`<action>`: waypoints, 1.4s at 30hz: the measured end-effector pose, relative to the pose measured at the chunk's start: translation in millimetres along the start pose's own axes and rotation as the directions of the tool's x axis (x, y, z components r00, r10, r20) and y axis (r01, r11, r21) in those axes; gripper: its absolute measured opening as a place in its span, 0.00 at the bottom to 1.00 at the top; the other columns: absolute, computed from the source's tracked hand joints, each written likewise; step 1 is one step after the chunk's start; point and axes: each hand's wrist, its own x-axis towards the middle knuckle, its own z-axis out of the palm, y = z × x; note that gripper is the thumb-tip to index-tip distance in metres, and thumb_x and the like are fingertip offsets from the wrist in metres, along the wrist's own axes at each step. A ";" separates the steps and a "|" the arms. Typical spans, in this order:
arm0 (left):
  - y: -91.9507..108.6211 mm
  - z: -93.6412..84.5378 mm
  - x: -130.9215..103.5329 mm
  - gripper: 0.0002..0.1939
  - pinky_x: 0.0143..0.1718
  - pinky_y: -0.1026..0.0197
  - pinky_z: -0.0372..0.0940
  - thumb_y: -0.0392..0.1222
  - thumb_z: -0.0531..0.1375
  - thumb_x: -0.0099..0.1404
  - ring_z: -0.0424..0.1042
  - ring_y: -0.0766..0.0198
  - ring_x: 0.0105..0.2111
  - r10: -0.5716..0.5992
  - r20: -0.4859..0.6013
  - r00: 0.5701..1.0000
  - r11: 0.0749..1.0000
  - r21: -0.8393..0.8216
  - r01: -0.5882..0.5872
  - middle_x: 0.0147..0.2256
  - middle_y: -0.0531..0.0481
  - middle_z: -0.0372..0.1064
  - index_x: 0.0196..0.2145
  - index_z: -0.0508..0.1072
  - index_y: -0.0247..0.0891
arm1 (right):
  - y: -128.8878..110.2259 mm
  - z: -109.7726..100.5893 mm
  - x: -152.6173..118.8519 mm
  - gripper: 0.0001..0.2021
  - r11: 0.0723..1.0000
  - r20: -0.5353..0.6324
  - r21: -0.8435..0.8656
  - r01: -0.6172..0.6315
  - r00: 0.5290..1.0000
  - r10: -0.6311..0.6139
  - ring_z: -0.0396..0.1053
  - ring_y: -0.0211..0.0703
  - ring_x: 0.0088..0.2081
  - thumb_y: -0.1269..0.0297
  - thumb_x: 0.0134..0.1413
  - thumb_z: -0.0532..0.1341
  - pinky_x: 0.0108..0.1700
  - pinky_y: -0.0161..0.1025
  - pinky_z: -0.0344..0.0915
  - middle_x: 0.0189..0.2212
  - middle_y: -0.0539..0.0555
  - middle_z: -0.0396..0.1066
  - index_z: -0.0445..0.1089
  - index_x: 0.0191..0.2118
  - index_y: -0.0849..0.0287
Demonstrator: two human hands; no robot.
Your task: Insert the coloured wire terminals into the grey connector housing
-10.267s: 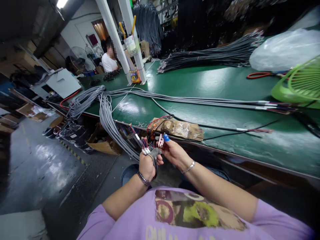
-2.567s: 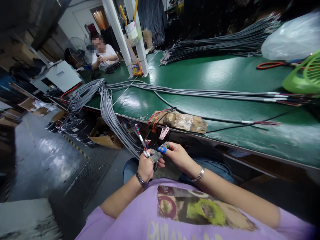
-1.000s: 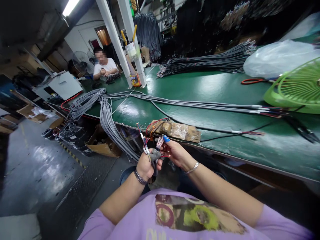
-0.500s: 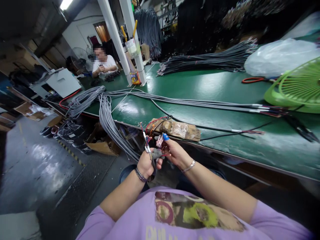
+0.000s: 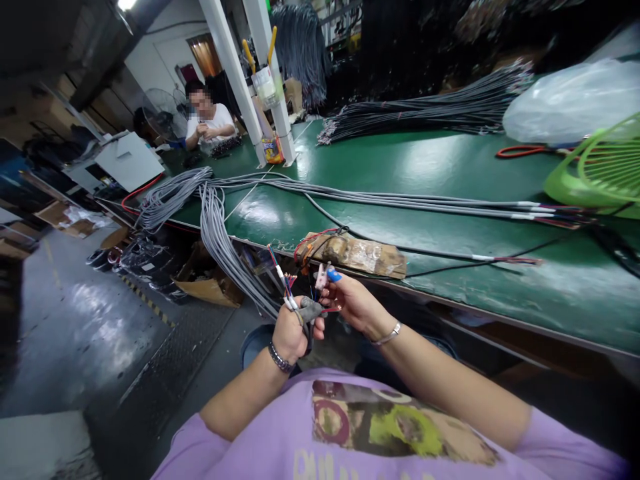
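Observation:
My left hand (image 5: pixel 293 331) is closed around a grey cable whose coloured wire ends (image 5: pixel 283 270) stick up above the fist. A grey tool-like piece (image 5: pixel 310 311) also shows at these fingers, with red wires by its tip. My right hand (image 5: pixel 353 303), with a blue cover on one fingertip, pinches a small pale pink piece (image 5: pixel 321 275) just to the right of the wires. Behind both hands a taped wooden block (image 5: pixel 367 257) lies at the bench edge.
Grey cables (image 5: pixel 350 189) run along the green bench (image 5: pixel 425 167) and hang over its edge at left. Black cables (image 5: pixel 410 115), a plastic bag (image 5: pixel 555 100) and a green fan (image 5: pixel 607 163) lie further back. A person (image 5: pixel 213 123) sits beyond the white posts.
My right hand has moved slightly away from my left, with the pink piece still between its fingers. The view has shifted a little.

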 end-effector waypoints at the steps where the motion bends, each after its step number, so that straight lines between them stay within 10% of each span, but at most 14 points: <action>1: 1.5 0.6 0.9 0.14 0.11 0.69 0.56 0.46 0.66 0.46 0.61 0.70 0.10 0.002 -0.008 1.000 1.000 -0.004 -0.002 0.13 0.52 0.66 0.20 0.65 0.35 | 0.7 0.3 0.2 0.15 1.000 0.001 0.000 0.007 1.000 -0.007 0.63 0.33 0.24 0.53 0.43 0.68 0.24 0.30 0.61 0.24 0.50 0.69 0.72 0.30 0.61; 26: -2.3 2.0 15.0 0.15 0.11 0.69 0.55 0.46 0.66 0.44 0.61 0.70 0.10 -0.070 0.015 0.997 0.997 0.017 0.069 0.13 0.53 0.66 0.22 0.65 0.35 | -0.2 8.1 3.3 0.19 0.998 -0.056 -0.058 0.035 0.998 -0.039 0.65 0.35 0.24 0.48 0.39 0.69 0.26 0.33 0.59 0.22 0.51 0.71 0.73 0.27 0.62; 35: -2.0 -1.1 4.0 0.15 0.11 0.69 0.55 0.47 0.66 0.45 0.61 0.70 0.10 -0.036 0.009 0.999 0.999 0.019 0.036 0.13 0.53 0.65 0.20 0.65 0.36 | -6.8 8.6 -3.2 0.16 0.988 -0.063 0.067 -0.136 0.988 0.140 0.66 0.37 0.23 0.49 0.52 0.61 0.22 0.32 0.63 0.24 0.52 0.71 0.70 0.29 0.59; 42: -1.8 1.5 -3.7 0.14 0.13 0.69 0.56 0.46 0.66 0.47 0.62 0.70 0.12 0.059 -0.050 0.997 0.998 -0.003 -0.060 0.14 0.53 0.66 0.21 0.66 0.35 | -5.6 6.8 -4.3 0.09 0.999 -0.037 -0.030 0.023 0.999 -0.024 0.64 0.33 0.23 0.60 0.46 0.67 0.22 0.29 0.61 0.23 0.50 0.69 0.70 0.28 0.61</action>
